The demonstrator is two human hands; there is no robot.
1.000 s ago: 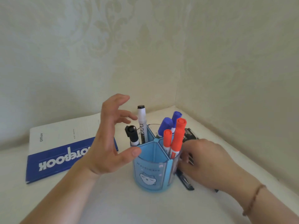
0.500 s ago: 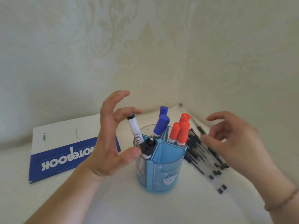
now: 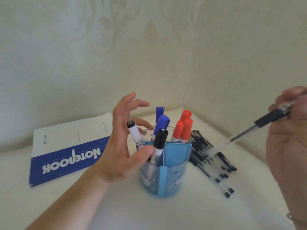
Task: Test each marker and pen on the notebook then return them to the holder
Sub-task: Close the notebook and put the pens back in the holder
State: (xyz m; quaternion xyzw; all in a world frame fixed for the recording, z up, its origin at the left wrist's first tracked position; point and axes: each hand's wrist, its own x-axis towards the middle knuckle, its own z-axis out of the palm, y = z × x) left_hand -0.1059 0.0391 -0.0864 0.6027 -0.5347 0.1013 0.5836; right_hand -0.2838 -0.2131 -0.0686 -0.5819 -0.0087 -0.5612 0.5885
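Blue plastic holder (image 3: 172,165) stands upright on the white desk (image 3: 116,209), in the corner where two pale patterned walls (image 3: 83,55) meet; holder split into compartments by blue dividers. Left compartments: two black-capped markers (image 3: 160,141), one leaning left, one leaning right against the centre divider. Rear: two blue-capped markers (image 3: 163,122). Right rear: three red-capped markers (image 3: 185,128), standing close together. Front right compartment shows nothing inside. Left hand (image 3: 119,146) hovers just left of the holder, fingers spread and lightly curved, gripping nothing; thumb tip sits close against the nearer black marker's barrel at the rim, contact uncertain; fingertips reach behind the leaning black marker. Right hand (image 3: 289,130) raised at the right edge of view, fingers curled round a clear-barrelled pen (image 3: 259,125) with a black grip; pen slants down and left, tip end blurred, in the air over the loose pens. Pile of clear pens with black caps (image 3: 214,161) lies flat on the desk just right of the holder, fanned toward the front. Notebook (image 3: 66,153) lies closed on the desk to the left, behind the left forearm, blue-and-white cover, title reading upside down. Thin bracelet (image 3: 289,216) on the right wrist
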